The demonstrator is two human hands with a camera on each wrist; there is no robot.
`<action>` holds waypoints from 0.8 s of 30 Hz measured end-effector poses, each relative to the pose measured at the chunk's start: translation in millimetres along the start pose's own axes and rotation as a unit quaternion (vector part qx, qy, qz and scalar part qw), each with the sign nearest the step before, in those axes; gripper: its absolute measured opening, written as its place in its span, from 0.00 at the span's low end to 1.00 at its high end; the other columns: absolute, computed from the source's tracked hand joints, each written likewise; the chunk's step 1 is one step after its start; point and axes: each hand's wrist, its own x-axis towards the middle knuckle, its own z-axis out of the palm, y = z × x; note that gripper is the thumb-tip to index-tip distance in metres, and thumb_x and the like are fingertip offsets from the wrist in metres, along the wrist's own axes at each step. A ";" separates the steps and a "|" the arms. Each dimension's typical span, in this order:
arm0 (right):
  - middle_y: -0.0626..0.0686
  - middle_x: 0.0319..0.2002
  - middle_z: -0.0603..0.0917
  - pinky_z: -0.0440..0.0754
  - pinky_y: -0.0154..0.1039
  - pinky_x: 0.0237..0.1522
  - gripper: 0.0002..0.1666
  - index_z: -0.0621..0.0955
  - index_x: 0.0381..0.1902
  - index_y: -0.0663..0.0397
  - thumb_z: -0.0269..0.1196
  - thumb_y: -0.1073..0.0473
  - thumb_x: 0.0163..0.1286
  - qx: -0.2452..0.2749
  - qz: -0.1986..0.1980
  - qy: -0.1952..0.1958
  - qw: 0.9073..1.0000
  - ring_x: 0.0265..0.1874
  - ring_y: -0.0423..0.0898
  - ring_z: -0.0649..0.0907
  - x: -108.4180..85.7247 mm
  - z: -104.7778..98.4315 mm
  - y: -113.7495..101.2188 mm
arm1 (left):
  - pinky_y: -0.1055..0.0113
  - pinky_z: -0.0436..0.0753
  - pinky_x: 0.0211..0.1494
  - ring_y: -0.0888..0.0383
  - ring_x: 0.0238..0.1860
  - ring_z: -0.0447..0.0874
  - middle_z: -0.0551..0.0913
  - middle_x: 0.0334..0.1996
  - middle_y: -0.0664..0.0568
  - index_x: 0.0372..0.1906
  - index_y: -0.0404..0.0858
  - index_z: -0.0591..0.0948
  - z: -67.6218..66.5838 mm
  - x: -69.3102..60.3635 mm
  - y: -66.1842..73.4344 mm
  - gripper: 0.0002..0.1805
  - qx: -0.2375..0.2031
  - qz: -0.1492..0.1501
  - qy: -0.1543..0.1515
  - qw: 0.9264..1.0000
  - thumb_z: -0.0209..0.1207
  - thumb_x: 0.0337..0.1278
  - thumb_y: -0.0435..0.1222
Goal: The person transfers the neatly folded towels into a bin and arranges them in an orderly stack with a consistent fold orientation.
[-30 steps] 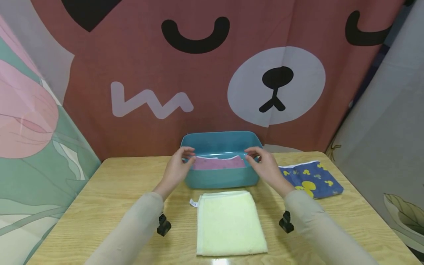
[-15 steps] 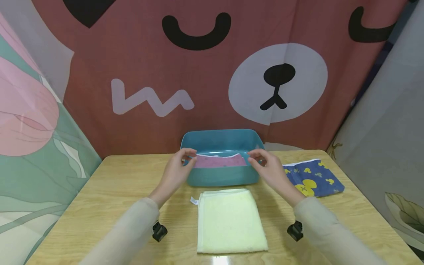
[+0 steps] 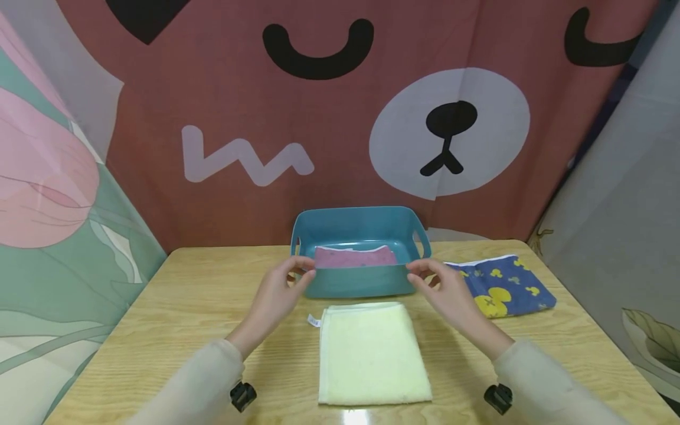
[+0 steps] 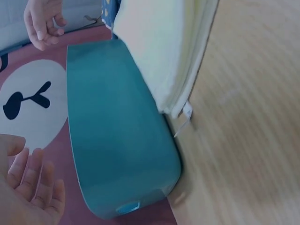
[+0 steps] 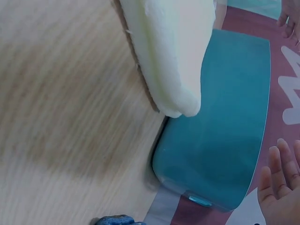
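your fingers [image 3: 304, 262] are loosely bent on both hands, thumbs apart from forefingers, with nothing held. your left hand [image 3: 276, 292] hovers near one front corner of the bin [image 3: 358, 283], your right hand [image 3: 447, 290] near the other. inside the bin is a pink cloth [image 3: 355, 258]; on the counter [image 3: 212, 295], a yellow towel [image 3: 374, 354] lies before it and a blue cloth [image 3: 517, 289] to its right.

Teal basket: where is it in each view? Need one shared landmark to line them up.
Head: teal basket just below picture centre, inside visible.
Left wrist: left of centre, outer wall facing the camera.
Right wrist: right of centre, outer wall again.
Shared landmark: yellow towel, below the basket in head, to its upper right in left wrist, upper left in right wrist.
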 end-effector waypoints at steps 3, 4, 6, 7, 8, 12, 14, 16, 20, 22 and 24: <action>0.47 0.39 0.83 0.79 0.38 0.39 0.12 0.83 0.50 0.54 0.63 0.56 0.72 0.001 0.005 -0.003 1.000 0.39 0.43 0.80 -6.8 -0.2 -0.8 | 0.56 0.78 0.51 0.58 0.46 0.79 0.84 0.44 0.56 0.50 0.41 0.83 2.5 -6.8 -0.6 0.10 0.002 -0.004 -0.001 1.000 0.62 0.66 0.35; 0.46 0.39 0.83 0.79 0.38 0.39 0.12 0.83 0.50 0.53 0.63 0.56 0.72 0.003 0.006 -0.003 1.000 0.39 0.43 0.79 -8.8 -0.1 -1.1 | 0.56 0.78 0.51 0.58 0.45 0.79 0.84 0.44 0.57 0.50 0.41 0.83 3.4 -8.9 -1.1 0.10 0.003 -0.005 -0.002 1.000 0.62 0.66 0.35; 0.46 0.39 0.84 0.79 0.38 0.39 0.11 0.83 0.49 0.53 0.64 0.57 0.72 0.004 0.007 -0.004 1.000 0.39 0.43 0.79 -12.6 0.7 -1.3 | 0.57 0.78 0.50 0.59 0.45 0.79 0.84 0.43 0.58 0.50 0.41 0.84 5.0 -12.9 -2.4 0.10 0.006 -0.007 -0.004 1.000 0.63 0.66 0.35; 0.45 0.39 0.84 0.79 0.38 0.38 0.11 0.84 0.49 0.53 0.64 0.58 0.71 0.004 0.007 -0.003 1.000 0.38 0.42 0.79 -14.6 1.3 -1.1 | 0.57 0.78 0.50 0.59 0.44 0.80 0.84 0.43 0.58 0.50 0.41 0.84 5.8 -14.9 -3.3 0.11 0.009 -0.007 -0.005 1.000 0.63 0.65 0.35; 0.45 0.38 0.84 0.79 0.38 0.38 0.10 0.84 0.49 0.53 0.64 0.58 0.71 0.004 0.007 -0.004 1.000 0.38 0.42 0.79 -16.6 1.9 -0.8 | 0.57 0.78 0.49 0.59 0.44 0.79 0.84 0.42 0.58 0.50 0.41 0.84 6.5 -17.1 -4.2 0.11 0.011 -0.009 -0.007 1.000 0.63 0.65 0.35; 0.44 0.38 0.84 0.79 0.37 0.37 0.09 0.84 0.47 0.53 0.65 0.61 0.70 -0.001 0.005 -0.005 1.000 0.37 0.41 0.79 -23.9 4.2 0.1 | 0.59 0.77 0.48 0.60 0.43 0.79 0.84 0.40 0.59 0.50 0.40 0.84 9.1 -24.7 -8.0 0.11 0.015 -0.020 -0.014 1.000 0.63 0.64 0.34; 0.45 0.38 0.85 0.79 0.37 0.36 0.09 0.84 0.47 0.52 0.65 0.63 0.70 -0.005 0.006 -0.006 1.000 0.37 0.41 0.79 -27.4 5.1 0.9 | 0.60 0.78 0.46 0.60 0.42 0.79 0.84 0.39 0.59 0.49 0.40 0.84 10.5 -28.7 -8.9 0.10 0.009 -0.031 -0.019 0.999 0.64 0.64 0.33; 0.46 0.38 0.85 0.79 0.37 0.36 0.09 0.84 0.46 0.52 0.65 0.64 0.69 -0.009 0.007 -0.004 1.000 0.36 0.40 0.79 -30.4 5.8 2.2 | 0.62 0.78 0.45 0.60 0.41 0.79 0.84 0.38 0.58 0.48 0.41 0.84 12.6 -32.3 -9.9 0.09 0.002 -0.037 -0.024 0.999 0.64 0.63 0.33; 0.46 0.37 0.85 0.78 0.36 0.34 0.09 0.84 0.44 0.51 0.67 0.66 0.67 -0.015 0.010 0.003 1.000 0.35 0.39 0.79 -35.7 6.4 5.3 | 0.65 0.78 0.42 0.60 0.41 0.79 0.84 0.37 0.57 0.47 0.40 0.84 17.7 -39.1 -11.8 0.09 -0.004 -0.040 -0.038 0.998 0.64 0.63 0.32; 0.44 0.35 0.85 0.78 0.35 0.34 0.08 0.84 0.43 0.51 0.67 0.66 0.66 -0.018 0.008 0.005 1.000 0.35 0.39 0.79 -38.0 6.7 7.0 | 0.66 0.78 0.42 0.60 0.40 0.79 0.84 0.37 0.58 0.47 0.40 0.84 20.2 -42.0 -12.9 0.09 0.000 -0.040 -0.045 0.998 0.64 0.64 0.33; 0.44 0.34 0.84 0.78 0.36 0.33 0.08 0.84 0.42 0.51 0.68 0.65 0.66 -0.020 0.004 0.008 1.000 0.34 0.38 0.79 -40.0 7.0 9.0 | 0.66 0.78 0.42 0.60 0.41 0.79 0.84 0.38 0.59 0.47 0.40 0.84 22.5 -44.3 -14.2 0.09 0.003 -0.042 -0.052 0.998 0.63 0.64 0.34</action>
